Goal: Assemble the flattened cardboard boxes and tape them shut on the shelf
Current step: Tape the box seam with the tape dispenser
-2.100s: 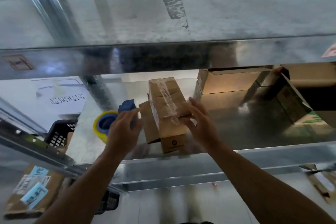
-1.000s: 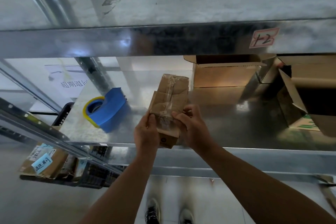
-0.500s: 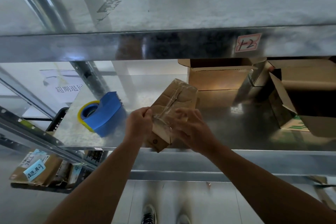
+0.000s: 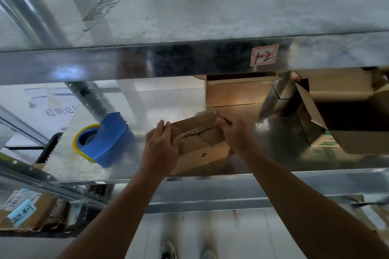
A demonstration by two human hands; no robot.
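Note:
A small brown cardboard box (image 4: pixel 200 145) with clear tape across its top lies sideways near the front edge of the metal shelf (image 4: pixel 273 153). My left hand (image 4: pixel 162 145) holds its left end, fingers laid along the side. At the box's right end my right hand (image 4: pixel 235 134) grips the top edge with curled fingers. A blue tape dispenser (image 4: pixel 105 139) with a yellow roll sits on the shelf to the left, apart from both hands.
Open cardboard boxes (image 4: pixel 237 92) stand at the back, and a larger open one (image 4: pixel 347 115) at the right. An upper shelf (image 4: pixel 189 6) with a "12" label (image 4: pixel 264 55) hangs close overhead. Boxes (image 4: pixel 23 212) lie on a lower shelf left.
The box has been turned from lengthwise to lying sideways across the shelf. My left hand came off the tape dispenser side and now holds the box's left end; my right hand shifted to its right end.

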